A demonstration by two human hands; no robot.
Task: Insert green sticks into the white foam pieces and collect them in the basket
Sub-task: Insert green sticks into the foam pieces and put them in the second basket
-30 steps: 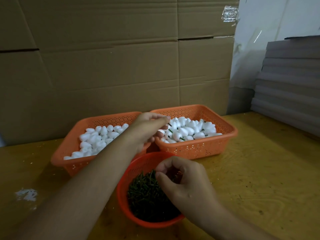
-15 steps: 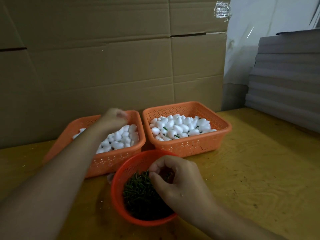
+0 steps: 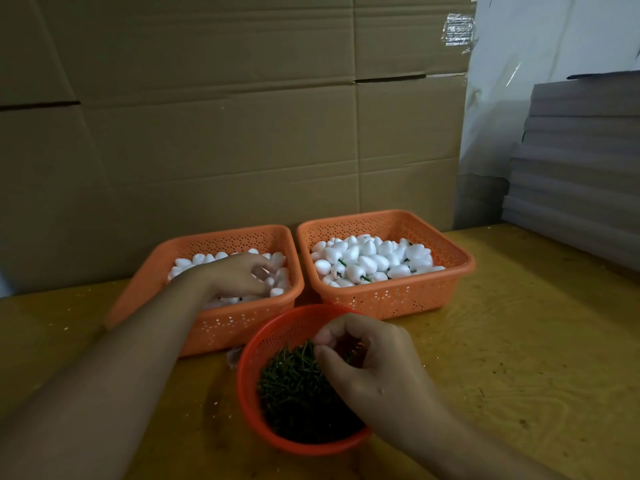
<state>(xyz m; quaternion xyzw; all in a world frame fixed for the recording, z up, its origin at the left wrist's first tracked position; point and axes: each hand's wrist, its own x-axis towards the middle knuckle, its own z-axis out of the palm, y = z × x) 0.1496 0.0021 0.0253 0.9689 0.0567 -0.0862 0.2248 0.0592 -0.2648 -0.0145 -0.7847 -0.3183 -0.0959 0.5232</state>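
Two rectangular baskets (image 3: 391, 299): orange, perforated dot pattern. Round basket (image 3: 266, 344): redder orange mesh. Foam pieces (image 3: 370, 259): white. Sticks (image 3: 294, 386): dark green. Table (image 3: 519, 341): yellow-brown, wood grain. Cardboard (image 3: 225, 133): plain brown.

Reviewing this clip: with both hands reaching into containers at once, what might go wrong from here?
The right hand digs in the round basket near its far rim and may tip it or pinch several green sticks. The left hand, in the left basket, may flick foam pieces out.
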